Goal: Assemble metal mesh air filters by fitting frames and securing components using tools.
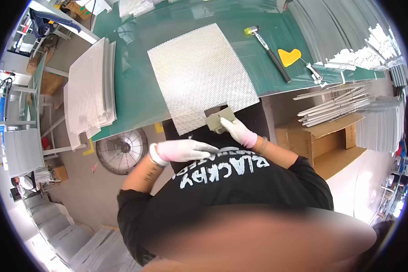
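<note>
A silver metal mesh sheet (199, 68) lies on the green table, its near edge overhanging the front. A rectangular notch is cut into that near edge. At the notch, my right hand (235, 131), in a white and pink glove, grips a flat olive-grey rectangular piece (220, 119); its exact kind is unclear. The thumb and fingers are closed round its right end. My left hand (186, 151), gloved the same way, is held in front of my black shirt with its fingers stretched out. Nothing shows in it, and it is apart from the sheet.
On the green table (133, 86) lie a hammer (269, 52), a yellow scraper (289, 57) and a small white-handled tool (313, 72). Mesh sheets (93, 84) are stacked at the left edge, grey panels (340, 31) at the far right. A floor fan (122, 152) and a cardboard box (319, 140) stand below.
</note>
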`<act>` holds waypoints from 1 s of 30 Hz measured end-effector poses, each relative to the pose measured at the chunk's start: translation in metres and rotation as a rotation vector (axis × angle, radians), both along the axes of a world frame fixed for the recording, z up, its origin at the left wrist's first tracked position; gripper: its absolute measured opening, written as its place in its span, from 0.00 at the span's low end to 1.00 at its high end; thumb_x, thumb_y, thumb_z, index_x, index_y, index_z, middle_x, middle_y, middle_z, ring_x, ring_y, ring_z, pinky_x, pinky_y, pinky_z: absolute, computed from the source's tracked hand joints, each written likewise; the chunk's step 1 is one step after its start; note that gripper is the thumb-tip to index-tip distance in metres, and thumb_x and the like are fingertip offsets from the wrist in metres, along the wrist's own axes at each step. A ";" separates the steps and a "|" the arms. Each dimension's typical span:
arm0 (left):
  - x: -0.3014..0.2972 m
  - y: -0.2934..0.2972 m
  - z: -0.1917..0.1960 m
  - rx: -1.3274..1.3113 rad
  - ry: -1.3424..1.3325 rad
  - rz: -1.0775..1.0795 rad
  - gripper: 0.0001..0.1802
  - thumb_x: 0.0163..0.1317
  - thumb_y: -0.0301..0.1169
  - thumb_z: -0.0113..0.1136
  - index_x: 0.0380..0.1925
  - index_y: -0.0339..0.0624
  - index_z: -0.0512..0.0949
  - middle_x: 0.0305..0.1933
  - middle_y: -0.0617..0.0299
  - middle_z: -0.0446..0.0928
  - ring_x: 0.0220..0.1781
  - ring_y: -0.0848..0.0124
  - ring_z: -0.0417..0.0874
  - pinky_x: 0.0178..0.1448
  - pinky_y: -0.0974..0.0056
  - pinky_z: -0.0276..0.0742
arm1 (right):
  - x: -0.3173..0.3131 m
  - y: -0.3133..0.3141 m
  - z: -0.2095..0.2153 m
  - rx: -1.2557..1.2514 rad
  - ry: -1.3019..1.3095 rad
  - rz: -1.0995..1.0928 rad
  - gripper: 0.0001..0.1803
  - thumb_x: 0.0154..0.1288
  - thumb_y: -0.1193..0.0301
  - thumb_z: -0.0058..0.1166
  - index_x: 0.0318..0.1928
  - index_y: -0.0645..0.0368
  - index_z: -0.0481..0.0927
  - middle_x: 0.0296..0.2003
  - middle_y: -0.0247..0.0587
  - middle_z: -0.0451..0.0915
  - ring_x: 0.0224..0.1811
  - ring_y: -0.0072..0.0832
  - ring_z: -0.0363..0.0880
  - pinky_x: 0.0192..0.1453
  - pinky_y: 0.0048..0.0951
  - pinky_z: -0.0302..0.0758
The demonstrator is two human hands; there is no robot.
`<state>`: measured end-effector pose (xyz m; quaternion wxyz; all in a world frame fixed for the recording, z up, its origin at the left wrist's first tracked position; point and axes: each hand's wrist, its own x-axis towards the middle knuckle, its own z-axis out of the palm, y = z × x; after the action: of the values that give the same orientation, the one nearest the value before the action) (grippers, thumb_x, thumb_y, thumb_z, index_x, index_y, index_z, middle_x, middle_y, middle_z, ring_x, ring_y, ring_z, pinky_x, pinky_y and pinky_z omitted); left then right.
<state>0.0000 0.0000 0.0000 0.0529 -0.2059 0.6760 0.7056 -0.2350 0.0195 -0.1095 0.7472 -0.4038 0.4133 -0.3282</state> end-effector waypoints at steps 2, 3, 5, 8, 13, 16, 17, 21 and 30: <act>-0.004 -0.019 0.049 0.244 0.318 0.134 0.30 0.71 0.47 0.47 0.62 0.33 0.68 0.61 0.47 0.73 0.63 0.56 0.73 0.67 0.53 0.67 | 0.009 0.000 0.002 -0.028 0.008 -0.003 0.22 0.75 0.58 0.41 0.60 0.59 0.71 0.45 0.35 0.79 0.42 0.21 0.77 0.45 0.24 0.75; -0.033 -0.016 0.055 0.415 0.509 0.298 0.28 0.72 0.45 0.46 0.60 0.31 0.70 0.59 0.46 0.74 0.59 0.60 0.77 0.64 0.57 0.71 | -0.017 0.004 -0.027 0.123 -0.191 -0.096 0.20 0.75 0.59 0.40 0.56 0.59 0.73 0.41 0.35 0.79 0.36 0.20 0.76 0.39 0.22 0.75; -0.041 -0.049 0.060 -0.143 0.314 0.558 0.27 0.68 0.45 0.52 0.57 0.35 0.72 0.50 0.47 0.80 0.51 0.54 0.81 0.57 0.56 0.76 | -0.012 0.006 0.009 0.058 -0.077 -0.073 0.19 0.75 0.58 0.41 0.52 0.59 0.75 0.38 0.35 0.79 0.33 0.19 0.76 0.36 0.21 0.74; -0.056 -0.102 -0.002 -1.094 0.035 0.338 0.30 0.62 0.48 0.56 0.61 0.45 0.71 0.60 0.43 0.71 0.62 0.45 0.71 0.67 0.46 0.62 | -0.005 0.007 0.003 0.050 -0.086 -0.258 0.17 0.75 0.60 0.42 0.51 0.60 0.75 0.35 0.34 0.79 0.31 0.19 0.75 0.35 0.22 0.73; -0.093 -0.073 -0.020 -1.436 -0.222 0.248 0.37 0.57 0.52 0.58 0.64 0.48 0.67 0.68 0.43 0.61 0.70 0.43 0.59 0.72 0.38 0.47 | -0.017 0.023 -0.002 -0.138 -0.012 -0.702 0.16 0.75 0.66 0.41 0.49 0.64 0.77 0.39 0.36 0.80 0.39 0.18 0.77 0.44 0.23 0.75; -0.104 -0.052 -0.017 -1.413 -0.292 0.288 0.36 0.58 0.51 0.57 0.65 0.48 0.67 0.68 0.43 0.61 0.70 0.42 0.58 0.72 0.37 0.46 | -0.029 0.015 -0.007 -0.091 -0.008 -0.670 0.15 0.75 0.65 0.43 0.47 0.63 0.77 0.39 0.33 0.79 0.40 0.17 0.76 0.46 0.21 0.74; -0.104 -0.050 -0.017 -1.421 -0.347 0.308 0.36 0.59 0.50 0.56 0.65 0.48 0.66 0.68 0.43 0.60 0.70 0.41 0.57 0.72 0.37 0.45 | -0.035 0.007 -0.005 -0.071 0.129 -0.549 0.14 0.74 0.65 0.45 0.46 0.62 0.78 0.38 0.32 0.79 0.40 0.16 0.76 0.45 0.21 0.75; -0.105 -0.046 -0.022 -1.407 -0.428 0.330 0.35 0.60 0.50 0.54 0.66 0.48 0.64 0.69 0.43 0.59 0.70 0.41 0.55 0.73 0.36 0.43 | -0.036 0.003 0.012 -0.037 0.027 -0.593 0.11 0.72 0.67 0.50 0.45 0.61 0.78 0.37 0.29 0.78 0.38 0.15 0.75 0.44 0.21 0.75; -0.110 -0.040 -0.019 -1.368 -0.446 0.312 0.34 0.61 0.49 0.53 0.66 0.50 0.64 0.69 0.45 0.59 0.71 0.42 0.54 0.73 0.37 0.42 | -0.026 0.007 0.004 -0.053 0.001 -0.783 0.08 0.70 0.70 0.54 0.44 0.61 0.78 0.36 0.29 0.79 0.37 0.15 0.76 0.41 0.21 0.75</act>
<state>-0.1098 -0.0400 -0.0191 -0.0523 -0.4252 0.9011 0.0669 -0.2605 0.0265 -0.1051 0.5545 -0.2346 0.5280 -0.5989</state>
